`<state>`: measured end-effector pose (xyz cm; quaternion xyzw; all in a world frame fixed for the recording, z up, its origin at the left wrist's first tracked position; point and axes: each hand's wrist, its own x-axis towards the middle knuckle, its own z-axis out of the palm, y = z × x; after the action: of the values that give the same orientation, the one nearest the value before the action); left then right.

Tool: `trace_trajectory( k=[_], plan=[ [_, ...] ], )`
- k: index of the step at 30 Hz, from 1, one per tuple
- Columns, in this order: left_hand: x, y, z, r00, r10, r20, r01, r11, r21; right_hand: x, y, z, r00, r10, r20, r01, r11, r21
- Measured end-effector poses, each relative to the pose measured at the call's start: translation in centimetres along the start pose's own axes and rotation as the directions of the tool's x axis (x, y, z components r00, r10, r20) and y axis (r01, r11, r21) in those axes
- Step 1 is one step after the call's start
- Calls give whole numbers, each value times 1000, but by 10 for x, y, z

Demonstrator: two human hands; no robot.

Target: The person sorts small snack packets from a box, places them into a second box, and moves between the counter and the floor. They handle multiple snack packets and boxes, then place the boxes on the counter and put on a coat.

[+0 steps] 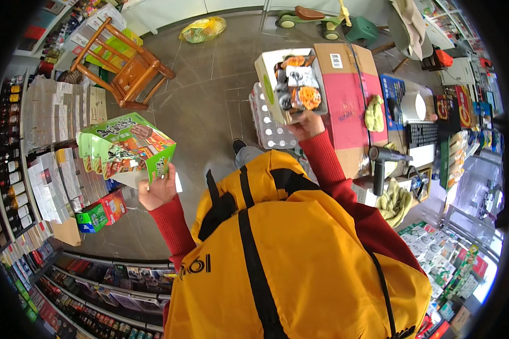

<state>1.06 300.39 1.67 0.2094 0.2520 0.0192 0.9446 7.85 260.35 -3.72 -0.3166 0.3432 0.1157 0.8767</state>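
Note:
At the left, my left hand [159, 186] grips the lower corner of a green printed cardboard box [129, 146] between thumb and fingers. It has a scalloped edge, bears food pictures and writing, and is held tilted above the floor. On the other side, my right hand [307, 125] grips the near end of an open white carton [267, 84]. Several small snack packets [309, 97], orange, white and dark, lie inside that carton. It is beside a large pink and brown cardboard box [348, 106], above a shrink-wrapped pack of bottles or cans [275, 133]. Whether it rests on either is unclear.
A wooden chair [129, 72] and stacked cartons [57, 112] stand left; product shelves [123, 277] run behind me. A yellow plastic bag [203, 29] and green ride-on toy [314, 19] are on the far floor. Right are a hair dryer [379, 163], keyboard [422, 134] and yellow cloth [374, 113].

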Motion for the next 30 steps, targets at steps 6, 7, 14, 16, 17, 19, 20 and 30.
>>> trace_trajectory(
  k=[6, 7, 14, 16, 17, 19, 20, 30],
  plan=[
    [112, 38, 32, 992, 7, -129, 0, 999, 54, 90, -31, 72, 993, -21, 117, 13, 998, 69],
    [142, 45, 40, 997, -32, -76, 36, 998, 52, 107, -33, 82, 994, -51, 99, 41, 993, 107],
    [354, 81, 121, 984, -167, 56, 150, 961, 234, 182, -55, 140, 963, -200, 179, 112, 905, 410],
    [413, 82, 154, 971, -235, 45, 213, 933, 290, 190, -58, 155, 968, -248, -42, 248, 914, 321],
    [438, 82, 171, 957, -283, 63, 244, 905, 348, 192, -57, 161, 957, -257, -134, 288, 892, 347],
    [491, 70, 210, 905, -416, 92, 377, 882, 282, 201, -55, 171, 885, -378, -272, 462, 792, 400],
    [513, 57, 228, 848, -495, 187, 435, 854, 286, 199, -57, 170, 861, -422, -285, 508, 745, 433],
    [607, -139, 350, 676, -736, 28, 648, 612, 454, 264, -143, 156, 755, -374, -539, 642, 588, 491]
  ],
)
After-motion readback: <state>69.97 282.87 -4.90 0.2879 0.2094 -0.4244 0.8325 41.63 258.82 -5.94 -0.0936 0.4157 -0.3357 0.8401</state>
